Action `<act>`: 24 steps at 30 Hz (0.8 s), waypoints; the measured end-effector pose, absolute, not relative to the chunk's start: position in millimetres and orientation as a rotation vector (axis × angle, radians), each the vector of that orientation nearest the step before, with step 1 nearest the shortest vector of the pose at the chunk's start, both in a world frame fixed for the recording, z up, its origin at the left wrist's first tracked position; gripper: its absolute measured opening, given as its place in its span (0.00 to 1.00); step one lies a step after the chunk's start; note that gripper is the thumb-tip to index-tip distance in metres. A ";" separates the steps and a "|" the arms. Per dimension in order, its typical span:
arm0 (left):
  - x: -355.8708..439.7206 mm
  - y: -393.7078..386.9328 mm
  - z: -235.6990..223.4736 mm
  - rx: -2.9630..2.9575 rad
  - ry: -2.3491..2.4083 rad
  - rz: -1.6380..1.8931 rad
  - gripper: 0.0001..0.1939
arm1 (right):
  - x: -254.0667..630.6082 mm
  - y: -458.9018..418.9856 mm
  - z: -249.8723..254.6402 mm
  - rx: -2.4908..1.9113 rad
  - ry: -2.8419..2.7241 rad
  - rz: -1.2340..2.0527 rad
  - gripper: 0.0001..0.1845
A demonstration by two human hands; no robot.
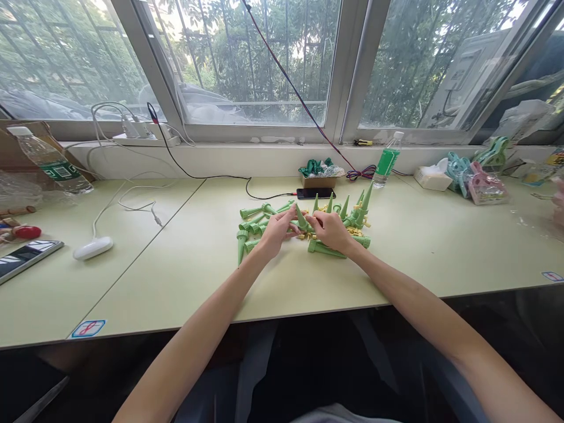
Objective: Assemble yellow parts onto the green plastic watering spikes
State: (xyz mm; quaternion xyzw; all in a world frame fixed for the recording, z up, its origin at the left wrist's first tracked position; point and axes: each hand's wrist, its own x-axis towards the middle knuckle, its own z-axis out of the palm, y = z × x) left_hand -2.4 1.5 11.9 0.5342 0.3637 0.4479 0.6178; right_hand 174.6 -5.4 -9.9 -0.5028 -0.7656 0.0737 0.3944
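Both my hands meet over a heap of green plastic cone spikes point(255, 226) on the pale green table point(185, 264). My left hand point(277, 231) pinches the lower part of one green cone spike point(301, 220). My right hand point(330, 229) has its fingers closed at the same spike from the right side. More spikes stand upright point(363, 205) behind my right hand, and one lies under it point(326, 249). Small yellow pieces point(355, 231) are scattered among the spikes.
A black phone point(315, 192) with a cable lies behind the heap, next to a small box of green items point(321, 171). Water bottles stand at right point(388, 160) and far left point(50, 160). A white mouse-like device point(93, 248) lies left. Bags of plastic parts point(478, 176) sit at right.
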 end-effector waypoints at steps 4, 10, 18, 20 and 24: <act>-3.9 4.0 9.6 1.226 0.865 1.035 0.24 | 175.4 -5.5 -9.4 -1.277 -1.941 0.191 0.22; -4.4 5.4 7.7 1.212 0.835 1.045 0.23 | 176.5 -2.8 -10.6 -1.255 -1.915 0.191 0.22; -2.0 5.0 8.7 1.096 0.821 1.049 0.23 | 175.3 0.1 -14.0 -1.235 -1.834 0.159 0.24; -1.4 5.0 8.8 1.054 0.814 1.045 0.23 | 174.6 -0.3 -13.8 -1.241 -1.820 0.155 0.24; -1.0 4.3 9.4 1.012 0.804 1.040 0.24 | 173.9 -1.0 -13.2 -1.243 -1.807 0.145 0.24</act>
